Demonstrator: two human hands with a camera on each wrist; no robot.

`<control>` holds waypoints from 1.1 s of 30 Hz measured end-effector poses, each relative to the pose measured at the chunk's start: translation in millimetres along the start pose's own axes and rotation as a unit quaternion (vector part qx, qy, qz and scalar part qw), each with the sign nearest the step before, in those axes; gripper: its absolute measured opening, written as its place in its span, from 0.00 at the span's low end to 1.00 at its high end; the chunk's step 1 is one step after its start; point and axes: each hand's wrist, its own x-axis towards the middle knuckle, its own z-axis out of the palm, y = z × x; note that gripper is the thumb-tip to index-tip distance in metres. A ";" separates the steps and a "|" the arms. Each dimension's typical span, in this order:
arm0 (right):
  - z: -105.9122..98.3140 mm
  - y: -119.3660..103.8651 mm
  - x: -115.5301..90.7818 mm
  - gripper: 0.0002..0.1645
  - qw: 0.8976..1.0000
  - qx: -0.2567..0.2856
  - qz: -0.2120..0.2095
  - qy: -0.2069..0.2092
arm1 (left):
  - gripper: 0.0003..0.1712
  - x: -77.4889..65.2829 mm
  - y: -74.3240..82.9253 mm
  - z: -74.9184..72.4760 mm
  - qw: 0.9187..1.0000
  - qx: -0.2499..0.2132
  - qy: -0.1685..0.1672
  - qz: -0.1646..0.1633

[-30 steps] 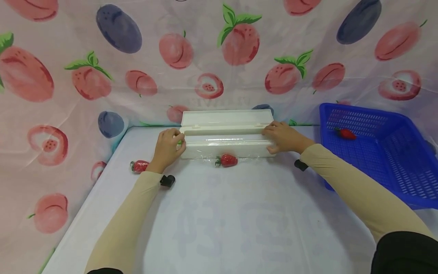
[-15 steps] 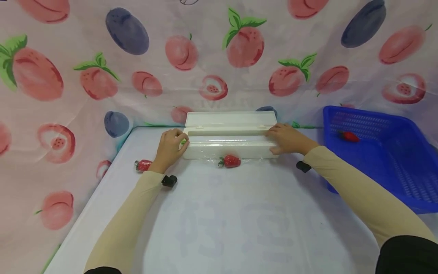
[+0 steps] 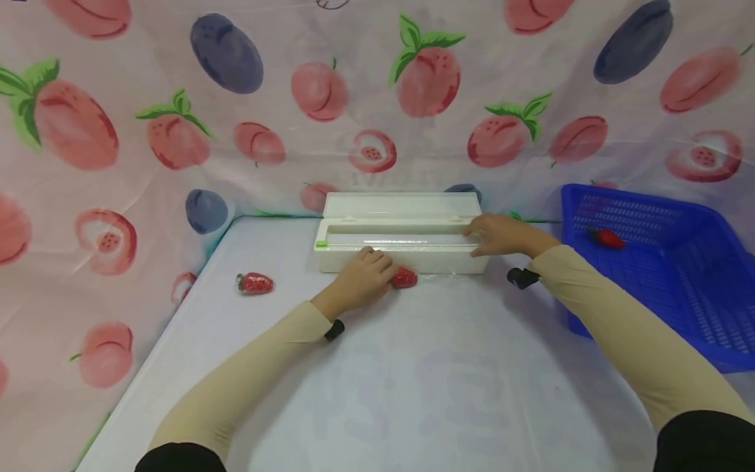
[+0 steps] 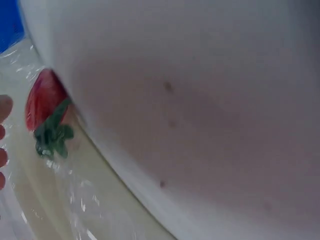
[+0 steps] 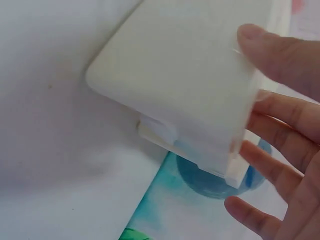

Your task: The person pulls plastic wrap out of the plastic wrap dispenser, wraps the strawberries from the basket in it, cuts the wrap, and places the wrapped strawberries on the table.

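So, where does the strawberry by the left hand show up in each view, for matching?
Head: just right of and below centre, partly hidden by the left hand; strawberry.
Left wrist: upper left; strawberry, near fingertips at the picture's left edge.
Right wrist: not in it.
Shared landmark: the white cling-film box, central in head, lower left in left wrist, upper middle in right wrist.

My left hand point(image 3: 364, 278) reaches in at centre, back upward, fingers point(image 3: 380, 264) slightly bent, as my left forearm point(image 3: 248, 380) slants in from near left. Farther right, my right hand point(image 3: 501, 235) spreads its thumb point(image 5: 280, 55) from loosely parted fingers, my right forearm point(image 3: 619, 328) angling from near right, both forearms in tan sleeves point(image 3: 580, 292).
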 end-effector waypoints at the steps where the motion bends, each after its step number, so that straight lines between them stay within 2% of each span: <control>1: -1.2 -0.9 -0.4 0.28 1.000 0.007 0.005 -0.001 | 0.17 2.8 2.2 1.9 1.000 0.006 -0.017 0.007; 6: -4.5 -8.4 -6.0 0.24 1.000 0.008 0.007 0.020 | 0.22 13.3 4.7 8.8 0.995 0.023 -0.091 0.023; 9: -4.8 -20.4 -10.9 0.21 0.998 -0.021 -0.006 0.062 | 0.19 17.2 3.7 11.2 0.993 0.033 -0.111 0.028; 11: -2.9 -31.6 -13.4 0.19 0.992 -0.057 -0.026 0.105 | 0.16 18.9 3.2 12.7 0.992 0.041 -0.114 0.029; 13: 1.7 -44.3 -15.8 0.16 0.980 -0.104 -0.054 0.158 | 0.13 19.8 2.9 13.7 0.992 0.049 -0.107 0.033; 16: 13.4 -63.8 -18.9 0.14 0.949 -0.165 -0.110 0.247 | 0.11 20.8 3.1 14.0 0.994 0.051 -0.095 0.035; 19: 28.8 -80.8 -20.9 0.14 0.922 -0.200 -0.151 0.295 | 0.12 21.6 4.4 12.3 0.994 0.046 -0.093 0.034; 21: 39.0 -90.4 -21.4 0.15 0.917 -0.214 -0.164 0.293 | 0.14 22.0 6.0 10.0 0.994 0.038 -0.100 0.031; 28: 65.1 -108.0 -20.0 0.17 0.932 -0.236 -0.175 0.212 | 0.21 20.8 13.2 -1.3 0.993 0.015 -0.119 0.020; 33: 73.3 -109.2 -19.9 0.18 0.938 -0.240 -0.172 0.181 | 0.23 17.9 16.4 -7.3 0.992 0.000 -0.129 0.013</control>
